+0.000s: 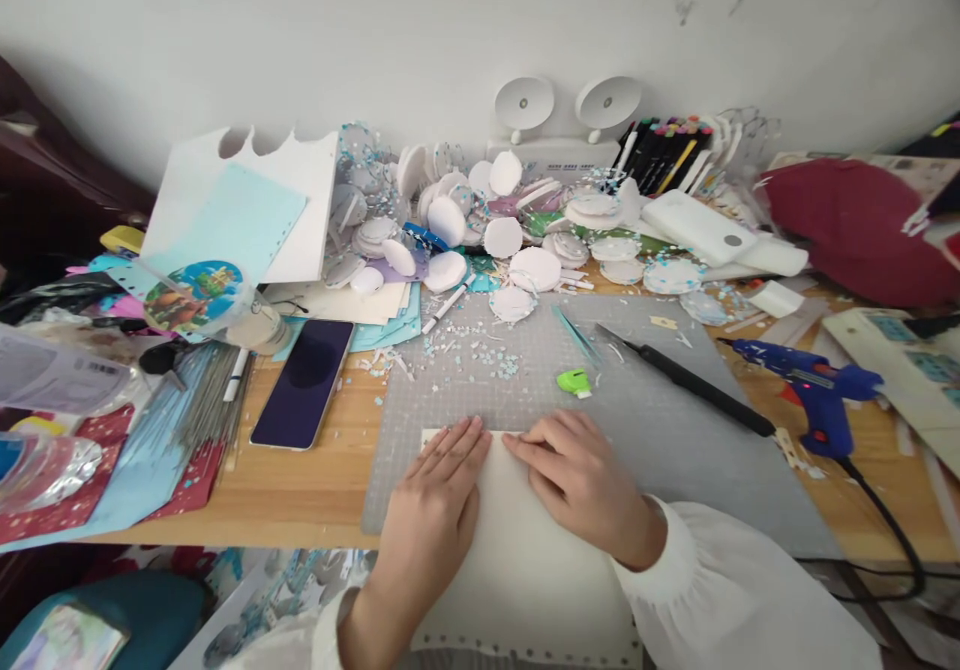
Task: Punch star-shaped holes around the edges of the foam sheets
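While flat, left fingers on paper.

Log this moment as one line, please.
left hand: palm-down on cream paper | right hand: fingertips at paper's far edge | gray mat: under paper | phone: left of mat

Craft workspace: glue gun, cutting mat

Mat: smooth, matt, plastic-looking. Paper, over the mat's near edge: matt, smooth. Surface, beneath the mat: wood with visible grain, faint sheen. Phone, left of the mat: glossy, glass-like face. Glue gun, at the mat's right edge: smooth plastic. Discs, beyond the mat: matt, smooth-faced.
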Motion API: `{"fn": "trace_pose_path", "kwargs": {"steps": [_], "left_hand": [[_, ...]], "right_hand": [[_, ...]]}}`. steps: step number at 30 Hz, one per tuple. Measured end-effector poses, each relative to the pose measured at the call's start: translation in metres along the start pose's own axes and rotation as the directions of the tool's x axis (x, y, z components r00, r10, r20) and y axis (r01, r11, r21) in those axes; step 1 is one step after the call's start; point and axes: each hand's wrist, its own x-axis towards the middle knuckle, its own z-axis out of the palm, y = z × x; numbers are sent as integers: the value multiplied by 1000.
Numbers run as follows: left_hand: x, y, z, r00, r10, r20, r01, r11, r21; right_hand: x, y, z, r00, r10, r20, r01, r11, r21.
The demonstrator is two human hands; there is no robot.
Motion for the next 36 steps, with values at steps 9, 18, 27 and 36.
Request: {"fn": "trace_pose_path", "kwargs": {"steps": [9, 18, 27, 36], "left_hand": [[1, -2, 1, 998, 35, -43, -35, 999, 7], [-1, -2, 0, 995, 89, -37, -83, 987, 138], [15, 41, 13, 995, 97, 25, -100, 954, 284], [12, 46, 8, 994, -16, 108, -2, 987, 161]], "right_hand": [[-27, 6, -15, 994, 90, -60, -93, 995, -45], [-52, 14, -23, 990, 105, -98, -116, 987, -114], [-33, -19, -10, 965, 246, -95, -261, 943, -208], [-40, -18, -2, 964, 261, -58, -267, 945, -187]]}}
